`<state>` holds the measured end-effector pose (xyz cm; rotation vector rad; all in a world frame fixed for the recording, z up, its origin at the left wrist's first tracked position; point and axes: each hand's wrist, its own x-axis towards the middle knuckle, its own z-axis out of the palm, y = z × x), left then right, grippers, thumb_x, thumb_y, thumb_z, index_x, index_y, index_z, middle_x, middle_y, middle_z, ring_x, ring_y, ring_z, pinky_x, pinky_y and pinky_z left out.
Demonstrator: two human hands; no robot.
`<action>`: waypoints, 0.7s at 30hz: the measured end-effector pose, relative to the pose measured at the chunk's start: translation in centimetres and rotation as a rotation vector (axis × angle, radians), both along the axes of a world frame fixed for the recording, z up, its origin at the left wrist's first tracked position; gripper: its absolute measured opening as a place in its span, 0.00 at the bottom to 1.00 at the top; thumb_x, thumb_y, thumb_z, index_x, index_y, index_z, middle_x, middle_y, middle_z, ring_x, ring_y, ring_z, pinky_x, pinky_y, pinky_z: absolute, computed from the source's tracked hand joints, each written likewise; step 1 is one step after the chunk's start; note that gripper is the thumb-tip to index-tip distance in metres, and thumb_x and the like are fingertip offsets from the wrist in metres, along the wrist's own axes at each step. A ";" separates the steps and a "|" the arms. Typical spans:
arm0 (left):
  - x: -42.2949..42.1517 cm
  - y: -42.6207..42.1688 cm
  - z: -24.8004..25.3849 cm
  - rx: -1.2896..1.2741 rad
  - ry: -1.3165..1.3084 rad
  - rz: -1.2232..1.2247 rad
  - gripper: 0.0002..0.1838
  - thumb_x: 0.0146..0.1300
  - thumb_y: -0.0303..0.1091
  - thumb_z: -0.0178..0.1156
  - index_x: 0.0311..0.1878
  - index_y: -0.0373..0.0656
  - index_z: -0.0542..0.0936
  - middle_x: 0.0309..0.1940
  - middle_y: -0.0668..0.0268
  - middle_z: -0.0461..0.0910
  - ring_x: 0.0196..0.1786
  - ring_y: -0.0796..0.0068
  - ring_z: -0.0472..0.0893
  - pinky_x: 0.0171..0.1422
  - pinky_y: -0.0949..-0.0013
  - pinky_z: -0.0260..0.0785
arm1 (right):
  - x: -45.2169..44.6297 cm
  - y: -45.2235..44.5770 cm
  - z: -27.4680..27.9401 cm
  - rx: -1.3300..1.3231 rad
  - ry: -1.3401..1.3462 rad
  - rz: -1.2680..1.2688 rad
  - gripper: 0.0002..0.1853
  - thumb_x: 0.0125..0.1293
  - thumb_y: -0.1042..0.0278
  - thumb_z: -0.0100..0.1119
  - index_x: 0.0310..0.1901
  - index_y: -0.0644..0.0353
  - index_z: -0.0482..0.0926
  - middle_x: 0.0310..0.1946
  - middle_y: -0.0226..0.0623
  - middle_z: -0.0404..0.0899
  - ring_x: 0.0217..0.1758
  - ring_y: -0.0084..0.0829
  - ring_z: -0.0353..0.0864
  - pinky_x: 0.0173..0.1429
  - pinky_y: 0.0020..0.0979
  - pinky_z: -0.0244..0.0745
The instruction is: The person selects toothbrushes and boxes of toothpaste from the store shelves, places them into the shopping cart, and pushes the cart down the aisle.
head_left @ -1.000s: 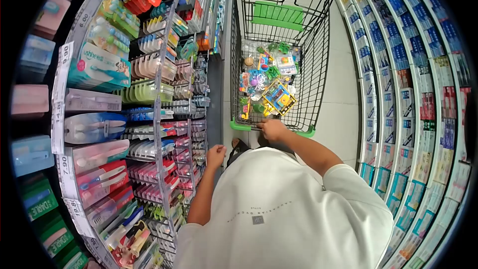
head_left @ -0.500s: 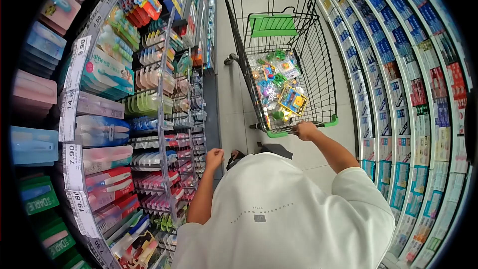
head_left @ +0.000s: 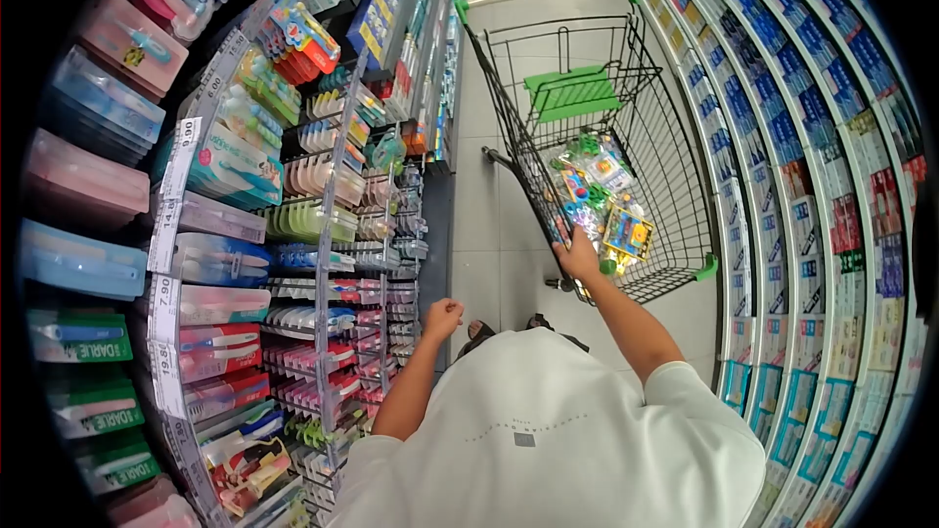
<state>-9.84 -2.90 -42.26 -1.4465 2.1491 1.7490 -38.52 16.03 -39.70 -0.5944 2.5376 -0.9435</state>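
My right hand [head_left: 579, 256] grips the near left corner of a black wire shopping cart [head_left: 657, 286] with green plastic corners, its fingers over the top rim. Inside the basket, several colourful packaged items lie in a heap, among them a yellow-framed package [head_left: 627, 234] close to my hand. My left hand [head_left: 443, 319] hangs in front of me with curled fingers, nothing visible in it. It is beside the rack of hanging pink and white packages [head_left: 323, 357] but apart from it.
Shelves on the left carry toothbrush packs [head_left: 230, 171] behind price strips [head_left: 176, 196]. Along the right run curved shelves of boxed goods [head_left: 773, 137]. Grey tiled floor [head_left: 474, 274] shows between the left shelf base and the cart.
The cart has shifted right in view and turned slightly. My right hand has moved from the middle of its near rim to the left corner. My left hand stays low, fingers still curled.
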 end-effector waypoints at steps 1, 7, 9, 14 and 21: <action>0.0 0.4 0.2 -0.019 -0.013 -0.007 0.14 0.61 0.36 0.61 0.39 0.32 0.80 0.27 0.63 0.83 0.26 0.73 0.83 0.30 0.73 0.73 | 0.0 -0.3 0.2 0.056 0.002 -0.066 0.24 0.59 0.63 0.60 0.56 0.62 0.67 0.45 0.59 0.77 0.49 0.58 0.77 0.52 0.50 0.72; 0.9 2.2 -0.7 -0.029 -0.020 -0.021 0.14 0.61 0.36 0.62 0.40 0.32 0.81 0.27 0.62 0.83 0.25 0.73 0.83 0.30 0.72 0.73 | -0.3 4.3 -0.1 0.104 0.146 -0.097 0.09 0.60 0.73 0.51 0.43 0.56 0.70 0.36 0.52 0.79 0.42 0.57 0.78 0.45 0.53 0.71; 1.3 2.3 -1.5 -0.021 -0.002 -0.015 0.15 0.60 0.37 0.63 0.40 0.32 0.81 0.27 0.61 0.83 0.25 0.73 0.83 0.30 0.71 0.73 | 0.1 5.7 -0.3 0.123 0.165 -0.113 0.09 0.58 0.75 0.51 0.42 0.56 0.70 0.36 0.51 0.79 0.42 0.57 0.78 0.46 0.52 0.71; -0.9 1.4 -1.3 0.003 0.054 -0.018 0.15 0.60 0.37 0.63 0.39 0.32 0.81 0.26 0.62 0.82 0.25 0.73 0.83 0.30 0.71 0.73 | 0.7 10.0 -0.4 0.019 0.229 -0.079 0.07 0.56 0.78 0.50 0.38 0.58 0.72 0.29 0.53 0.78 0.37 0.58 0.77 0.41 0.52 0.70; -6.7 -0.7 2.7 -0.012 0.173 -0.051 0.13 0.61 0.36 0.62 0.40 0.34 0.81 0.26 0.64 0.81 0.26 0.75 0.81 0.32 0.72 0.73 | 2.0 17.7 -0.4 -0.068 0.198 0.018 0.11 0.55 0.80 0.50 0.41 0.58 0.74 0.35 0.52 0.78 0.41 0.56 0.76 0.44 0.50 0.71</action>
